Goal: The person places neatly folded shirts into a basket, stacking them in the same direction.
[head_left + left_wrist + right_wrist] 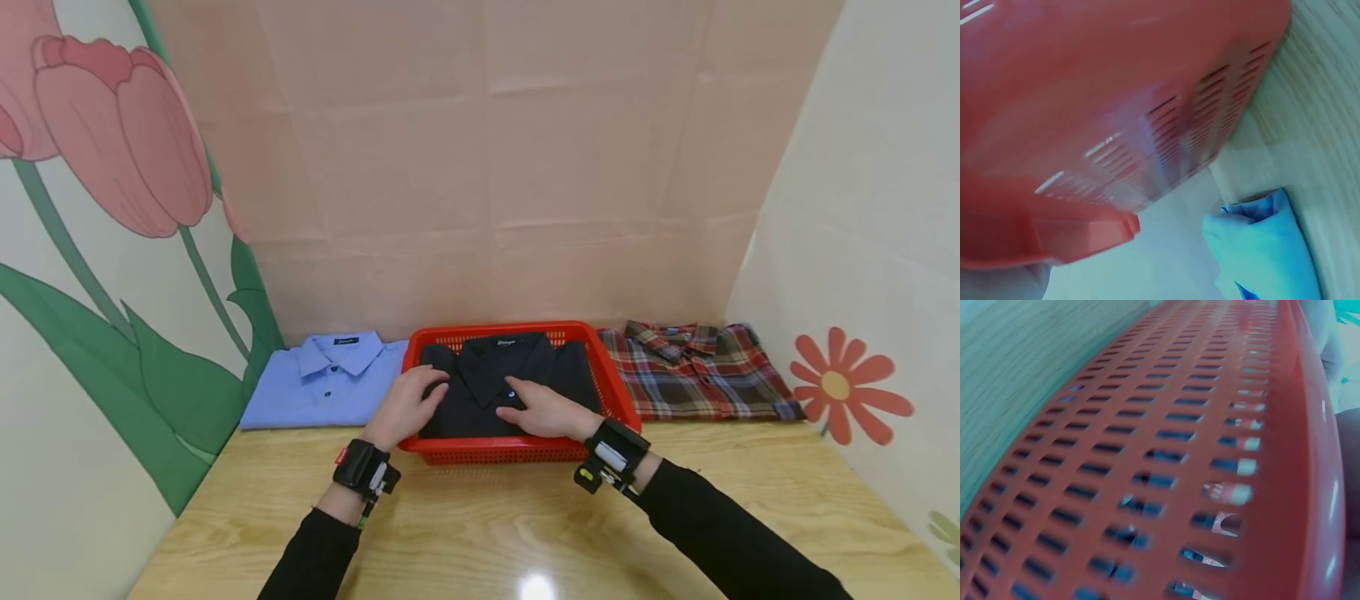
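A folded black shirt [491, 375] with its collar at the far end lies inside a red plastic basket [525, 450]. My left hand [408, 404] reaches over the basket's left front corner, thumb and fingers spread at the shirt's left side. From the right, my right hand [551, 410] lies over the front of the shirt, fingers extended near its button. Both hands seem to touch the fabric, though the contact is not clear. In the left wrist view the basket wall [1147, 112] hides most of the hand; the perforated wall [1129, 431] fills much of the right wrist view.
A folded blue shirt [330, 383] lies left of the basket, and a folded red plaid shirt [701, 375] lies to its right. All stand along the back of a wooden table [465, 533], against a pinkish backdrop [487, 167]. Painted walls flank both sides.
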A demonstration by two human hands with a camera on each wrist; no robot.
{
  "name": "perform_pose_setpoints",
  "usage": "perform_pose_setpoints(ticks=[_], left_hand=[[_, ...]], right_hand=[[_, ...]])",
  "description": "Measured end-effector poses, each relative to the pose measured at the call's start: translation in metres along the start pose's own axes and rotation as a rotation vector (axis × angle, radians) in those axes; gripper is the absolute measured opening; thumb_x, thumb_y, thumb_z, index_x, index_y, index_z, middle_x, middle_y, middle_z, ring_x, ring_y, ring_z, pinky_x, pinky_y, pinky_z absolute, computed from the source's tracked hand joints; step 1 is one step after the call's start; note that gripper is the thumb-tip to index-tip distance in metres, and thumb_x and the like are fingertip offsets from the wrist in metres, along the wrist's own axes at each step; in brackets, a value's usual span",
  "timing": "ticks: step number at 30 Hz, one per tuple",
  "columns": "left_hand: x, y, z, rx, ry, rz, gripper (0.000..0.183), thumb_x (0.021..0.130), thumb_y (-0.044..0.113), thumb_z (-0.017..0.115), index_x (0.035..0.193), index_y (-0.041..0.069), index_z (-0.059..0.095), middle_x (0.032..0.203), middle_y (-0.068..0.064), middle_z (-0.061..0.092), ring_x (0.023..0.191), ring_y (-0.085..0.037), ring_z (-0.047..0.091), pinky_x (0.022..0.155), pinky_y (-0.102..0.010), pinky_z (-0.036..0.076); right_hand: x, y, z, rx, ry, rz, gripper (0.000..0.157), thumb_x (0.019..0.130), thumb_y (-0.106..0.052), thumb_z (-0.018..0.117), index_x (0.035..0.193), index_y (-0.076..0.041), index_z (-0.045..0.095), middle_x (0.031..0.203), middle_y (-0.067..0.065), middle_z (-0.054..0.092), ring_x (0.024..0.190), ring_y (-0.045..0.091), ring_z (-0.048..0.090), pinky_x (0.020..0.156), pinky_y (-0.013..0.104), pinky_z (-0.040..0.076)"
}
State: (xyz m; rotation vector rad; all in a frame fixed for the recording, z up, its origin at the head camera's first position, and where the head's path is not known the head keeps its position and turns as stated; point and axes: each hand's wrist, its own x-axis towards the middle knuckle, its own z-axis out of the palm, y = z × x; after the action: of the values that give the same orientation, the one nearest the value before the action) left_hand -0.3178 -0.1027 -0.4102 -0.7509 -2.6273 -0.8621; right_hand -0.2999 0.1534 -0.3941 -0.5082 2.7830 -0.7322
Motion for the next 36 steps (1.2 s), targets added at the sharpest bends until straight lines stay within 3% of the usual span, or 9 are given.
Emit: perform_pose_setpoints(ticks=[4, 11, 15, 23, 30, 36], left_hand=[[-0.005, -0.004, 0.0, -0.01, 0.04, -0.022, 0.026, 0.098, 0.021, 0.06, 0.119, 0.008, 0.07, 0.123, -0.008, 0.068, 0.127, -0.029, 0.055, 0.109, -0.048, 0.041], [-0.013, -0.009, -0.005, -0.029, 0.078, -0.057, 0.025, 0.098, 0.021, 0.06, 0.119, 0.01, 0.068, 0.12, -0.007, 0.067, 0.111, -0.025, 0.06, 0.101, -0.045, 0.048], [-0.018, -0.015, -0.007, -0.049, 0.112, -0.066, 0.025, 0.098, 0.02, 0.061, 0.118, 0.008, 0.069, 0.119, -0.008, 0.067, 0.11, -0.025, 0.061, 0.1, -0.045, 0.049], [-0.026, -0.028, -0.016, -0.068, 0.184, -0.074, 0.024, 0.098, 0.017, 0.061, 0.116, 0.004, 0.069, 0.116, -0.011, 0.069, 0.11, -0.028, 0.064, 0.098, -0.047, 0.05], [-0.031, -0.036, -0.025, -0.09, 0.172, -0.155, 0.026, 0.1, 0.021, 0.057, 0.118, 0.006, 0.07, 0.114, -0.009, 0.071, 0.107, -0.026, 0.066, 0.093, -0.048, 0.052], [-0.035, -0.048, -0.031, -0.032, 0.18, -0.18, 0.023, 0.099, 0.02, 0.058, 0.11, 0.006, 0.072, 0.104, -0.009, 0.073, 0.097, -0.024, 0.067, 0.085, -0.046, 0.055]], right_hand=[[0.004, -0.01, 0.004, -0.021, 0.027, -0.017, 0.068, 0.1, -0.039, 0.054, 0.151, 0.0, 0.033, 0.153, 0.019, 0.04, 0.141, 0.034, 0.039, 0.115, 0.05, 0.031], [0.007, -0.027, 0.012, -0.065, 0.08, -0.066, 0.064, 0.099, -0.038, 0.055, 0.147, 0.001, 0.04, 0.149, 0.019, 0.045, 0.139, 0.033, 0.042, 0.115, 0.048, 0.032], [0.008, -0.03, 0.019, -0.081, 0.142, -0.077, 0.061, 0.099, -0.038, 0.055, 0.146, -0.001, 0.044, 0.148, 0.018, 0.047, 0.137, 0.032, 0.045, 0.112, 0.048, 0.036], [0.009, -0.045, 0.029, -0.019, 0.237, -0.124, 0.052, 0.098, -0.035, 0.058, 0.14, -0.005, 0.052, 0.141, 0.013, 0.055, 0.13, 0.03, 0.052, 0.107, 0.048, 0.042], [0.012, -0.062, 0.041, -0.041, 0.264, -0.176, 0.048, 0.097, -0.034, 0.061, 0.136, -0.007, 0.057, 0.133, 0.011, 0.061, 0.122, 0.027, 0.059, 0.102, 0.046, 0.047], [0.014, -0.077, 0.048, -0.022, 0.26, -0.205, 0.045, 0.096, -0.034, 0.061, 0.134, -0.009, 0.06, 0.13, 0.008, 0.064, 0.117, 0.023, 0.062, 0.098, 0.044, 0.05]])
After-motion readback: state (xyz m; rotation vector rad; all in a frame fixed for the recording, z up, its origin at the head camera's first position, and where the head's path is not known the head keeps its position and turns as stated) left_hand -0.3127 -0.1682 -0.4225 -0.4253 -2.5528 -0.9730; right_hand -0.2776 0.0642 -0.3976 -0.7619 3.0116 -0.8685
